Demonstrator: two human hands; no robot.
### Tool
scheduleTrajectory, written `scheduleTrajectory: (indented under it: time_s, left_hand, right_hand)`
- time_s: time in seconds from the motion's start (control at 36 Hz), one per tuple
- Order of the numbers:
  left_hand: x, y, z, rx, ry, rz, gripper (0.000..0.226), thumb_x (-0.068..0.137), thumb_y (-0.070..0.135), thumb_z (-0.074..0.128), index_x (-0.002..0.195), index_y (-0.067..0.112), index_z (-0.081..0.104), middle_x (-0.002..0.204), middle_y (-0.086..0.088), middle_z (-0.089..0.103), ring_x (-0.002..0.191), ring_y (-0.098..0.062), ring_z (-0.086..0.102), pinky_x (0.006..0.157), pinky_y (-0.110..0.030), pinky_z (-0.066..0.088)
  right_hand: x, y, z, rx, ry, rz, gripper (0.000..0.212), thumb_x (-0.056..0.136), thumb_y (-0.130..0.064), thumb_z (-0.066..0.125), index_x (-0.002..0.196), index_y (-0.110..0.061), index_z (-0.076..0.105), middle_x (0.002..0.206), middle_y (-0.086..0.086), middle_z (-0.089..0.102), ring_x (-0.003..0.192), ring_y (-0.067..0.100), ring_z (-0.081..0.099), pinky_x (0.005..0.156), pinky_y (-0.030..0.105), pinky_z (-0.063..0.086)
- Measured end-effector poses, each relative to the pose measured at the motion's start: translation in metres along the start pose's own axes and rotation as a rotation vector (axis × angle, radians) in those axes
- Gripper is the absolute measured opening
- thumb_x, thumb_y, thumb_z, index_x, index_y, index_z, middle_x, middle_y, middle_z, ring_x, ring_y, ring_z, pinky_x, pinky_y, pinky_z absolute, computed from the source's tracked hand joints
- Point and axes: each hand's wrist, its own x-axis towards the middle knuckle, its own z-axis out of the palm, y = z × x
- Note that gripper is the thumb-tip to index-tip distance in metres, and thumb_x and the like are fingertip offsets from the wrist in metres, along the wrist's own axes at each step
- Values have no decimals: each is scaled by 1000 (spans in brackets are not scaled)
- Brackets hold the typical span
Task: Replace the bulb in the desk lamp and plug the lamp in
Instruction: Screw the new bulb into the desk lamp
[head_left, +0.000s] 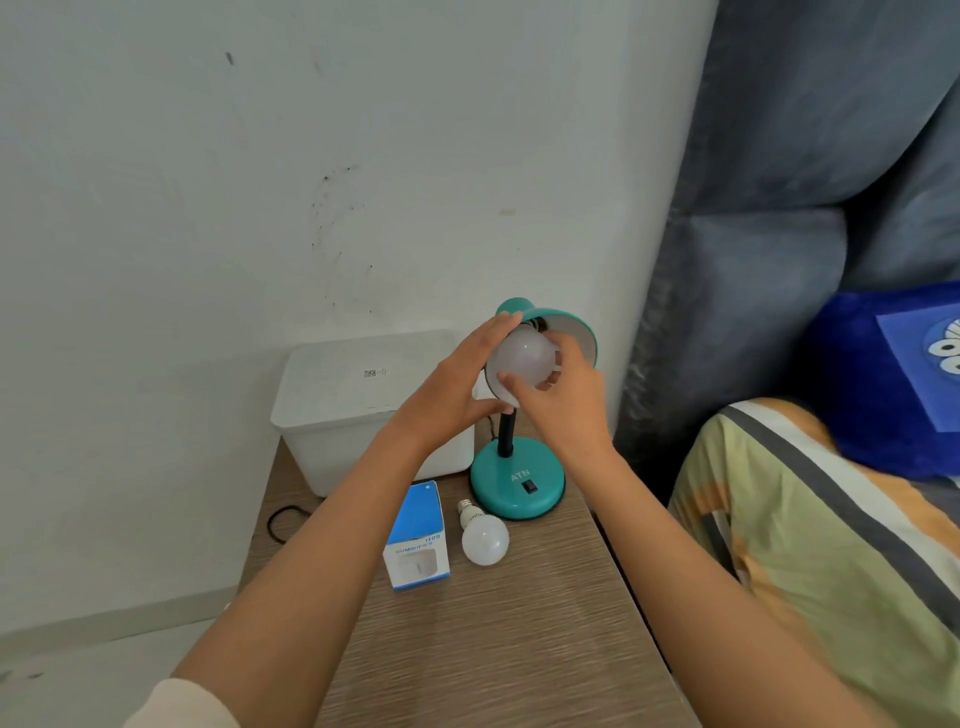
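— What containers have you got there, and what's in them?

— The biggest is the white plastic bin at the back of the wooden bedside table, against the wall. Its lid is on, so I cannot tell what it holds. The smaller one is the blue and white carton lying near the front, printed "HUMIDIFIER"; from here I cannot see whether anything is inside.

— And around them?

— To my right is a grey upholstered headboard, a striped sheet and a blue pillow. On the table, the teal desk lamp stands just right of the bin, its shade tipped toward me. A black cord loops off the left edge of the table. A loose white bulb lies between the carton and the lamp base, screw cap pointing away from me.

— Your hands?

— My left hand is open, fingers stretched along the left side of the shade, and it blocks part of the bin. My right hand is closed around the white bulb in the shade, thumb on its front, fingers behind; that bulb sits at the socket
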Motion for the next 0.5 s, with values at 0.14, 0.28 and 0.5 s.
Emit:
scheduleTrajectory:
  time_s: [0.14,0.28,0.5]
  left_hand:
    - [0,-2,-2,42,-15,-4,97,74,9,77,141,42,14,153,6,24,141,-9,23,114,-36,30]
    - [1,-4,-2,18,-12,7,95,74,9,77,140,41,17,148,15,23,140,-8,25,113,-37,30]
    - [0,-2,-2,-6,-14,6,90,76,11,75,141,37,19,148,17,23,138,0,22,114,-34,30]
  right_hand:
    - [8,-5,-6,184,18,143,58,75,-35,74,124,-12,52,112,5,63,100,17,61,85,30,52]
    - [4,-6,-2,89,17,65,54,79,-34,71,125,-14,51,116,5,61,103,17,59,80,22,46]
    - [0,0,-3,-384,-61,-219,62,80,-18,66,137,-19,43,132,10,50,121,28,46,97,36,43]
